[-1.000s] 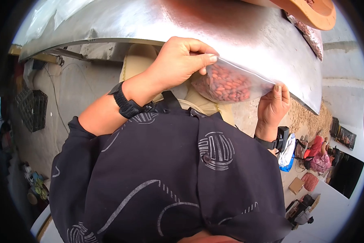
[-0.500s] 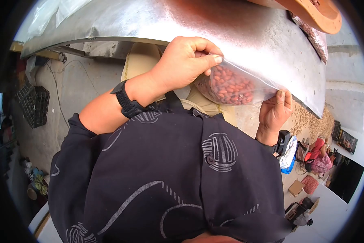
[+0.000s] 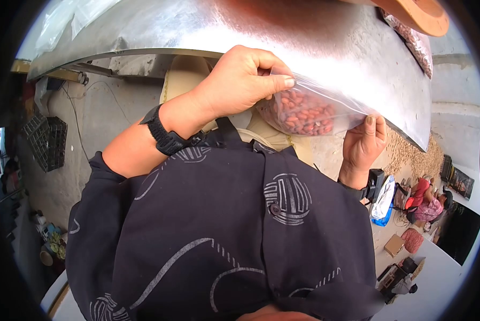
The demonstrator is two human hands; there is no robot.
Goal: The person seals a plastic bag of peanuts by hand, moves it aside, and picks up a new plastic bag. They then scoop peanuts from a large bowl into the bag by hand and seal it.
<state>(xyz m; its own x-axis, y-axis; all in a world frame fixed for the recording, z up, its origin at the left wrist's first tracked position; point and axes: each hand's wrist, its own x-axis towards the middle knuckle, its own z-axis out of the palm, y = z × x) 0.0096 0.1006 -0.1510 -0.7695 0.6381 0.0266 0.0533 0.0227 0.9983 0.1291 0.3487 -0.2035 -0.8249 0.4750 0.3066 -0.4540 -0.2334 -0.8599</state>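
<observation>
A clear plastic bag [image 3: 307, 109] of reddish-brown nuts or beans hangs between my two hands, just off the near edge of the metal table [image 3: 197, 27]. My left hand [image 3: 248, 80] pinches one top corner of the bag between thumb and fingers. The opposite top corner is pinched by my right hand [image 3: 364, 142]. The bag's top edge is stretched between them, and the contents rest in its lower part. Both wrists wear black straps.
An orange container [image 3: 419, 15] and another filled bag [image 3: 411, 43] lie at the table's far right. Clear plastic [image 3: 63, 21] sits at its left end. A black crate [image 3: 46, 142] is on the floor. Another person [image 3: 428, 206] is at lower right.
The view has shifted slightly. The bag's top edge shows more between my hands, which keep their pinch. The other person's posture has changed.
</observation>
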